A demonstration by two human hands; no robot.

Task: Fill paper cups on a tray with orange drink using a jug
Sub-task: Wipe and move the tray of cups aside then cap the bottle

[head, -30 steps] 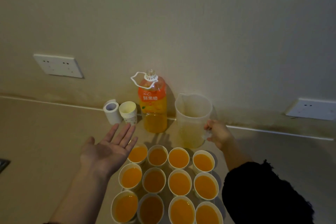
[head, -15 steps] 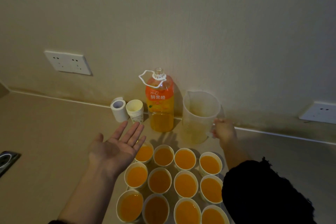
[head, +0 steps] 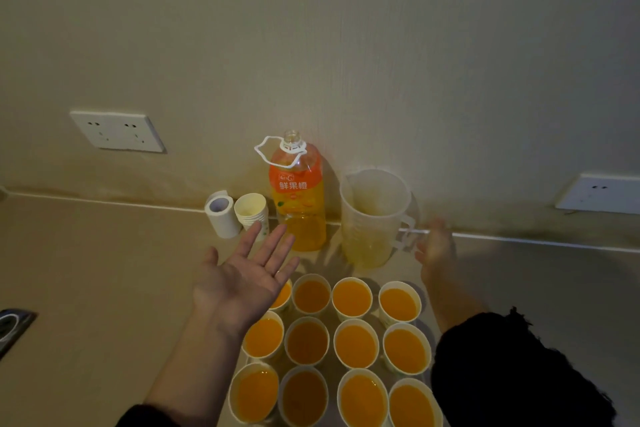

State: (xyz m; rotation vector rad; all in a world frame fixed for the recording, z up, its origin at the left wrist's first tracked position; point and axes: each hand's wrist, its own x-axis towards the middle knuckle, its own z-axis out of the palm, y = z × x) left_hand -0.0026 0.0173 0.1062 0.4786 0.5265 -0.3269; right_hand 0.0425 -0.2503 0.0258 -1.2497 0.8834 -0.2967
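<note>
- The left hand (head: 246, 274) hovers palm up over the 10 o'clock corner of the paper cups (head: 351, 298); its grip is wide, with the fingers straight and spread and nothing in it.
- The right hand (head: 434, 250) is blurred, just at 3 o'clock of the jug (head: 374, 218), beside its handle. I cannot tell whether its grip holds the handle or is loose.
- The jug stands upright on the tabletop (head: 86, 270) at 12 o'clock of the cups, against the wall, with only a pale remnant at its bottom.
- Twelve paper cups stand in three rows of four, all filled with orange drink.
- An uncapped bottle (head: 298, 198), partly full of orange drink, stands at 9 o'clock of the jug.
- A stack of empty cups (head: 251, 213) and a white roll (head: 221, 215) sit at 9 o'clock of the bottle.
</note>
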